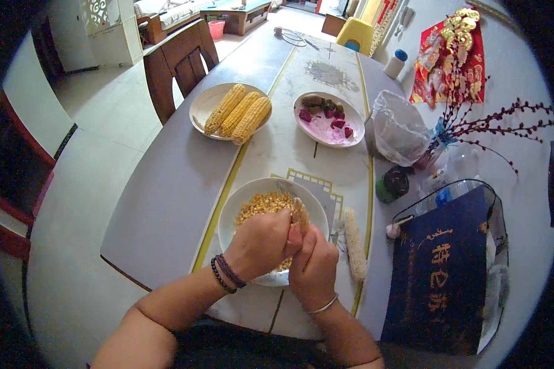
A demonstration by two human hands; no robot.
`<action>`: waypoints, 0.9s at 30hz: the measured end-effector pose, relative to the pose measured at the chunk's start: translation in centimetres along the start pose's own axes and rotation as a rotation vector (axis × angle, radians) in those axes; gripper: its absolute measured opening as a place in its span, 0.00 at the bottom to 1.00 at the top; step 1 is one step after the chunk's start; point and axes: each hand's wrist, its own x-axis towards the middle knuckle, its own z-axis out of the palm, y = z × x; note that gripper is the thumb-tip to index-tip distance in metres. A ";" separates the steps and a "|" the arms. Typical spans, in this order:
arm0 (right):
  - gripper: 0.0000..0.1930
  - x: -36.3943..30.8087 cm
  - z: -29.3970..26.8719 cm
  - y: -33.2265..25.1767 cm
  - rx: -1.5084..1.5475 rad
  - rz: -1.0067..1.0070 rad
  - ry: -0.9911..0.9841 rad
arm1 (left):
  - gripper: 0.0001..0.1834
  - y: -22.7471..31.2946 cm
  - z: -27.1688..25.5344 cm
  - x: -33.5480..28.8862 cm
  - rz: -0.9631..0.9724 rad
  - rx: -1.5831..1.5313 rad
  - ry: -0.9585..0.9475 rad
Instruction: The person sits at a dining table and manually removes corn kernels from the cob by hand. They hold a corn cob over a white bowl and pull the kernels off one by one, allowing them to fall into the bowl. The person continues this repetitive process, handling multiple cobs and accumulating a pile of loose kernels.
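Both my hands meet over a white bowl [319, 206] that holds loose yellow corn kernels [263, 206]. Between them is a corn cob [300, 212], its upper end showing above my fingers and partly stripped. My left hand [261, 240], with dark bead bracelets at the wrist, is closed against the cob from the left. Wrapped round the cob's lower part is my right hand [314, 267], which has a thin bangle at the wrist. The fingers hide most of the cob. A bare white corn cob [354, 245] lies on the table just right of the bowl.
Several whole corn cobs [235, 115] rest on a plate at the far left. A plate [317, 136] with dark red and green pieces stands at the far right. A clear plastic container [400, 126], a dark jar [393, 184] and a dark blue bag [437, 270] line the right side.
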 end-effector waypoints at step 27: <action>0.21 0.7 0.3 -0.2 0.122 0.030 0.059 | 0.21 -0.1 -1.1 1.2 0.072 -0.152 -0.049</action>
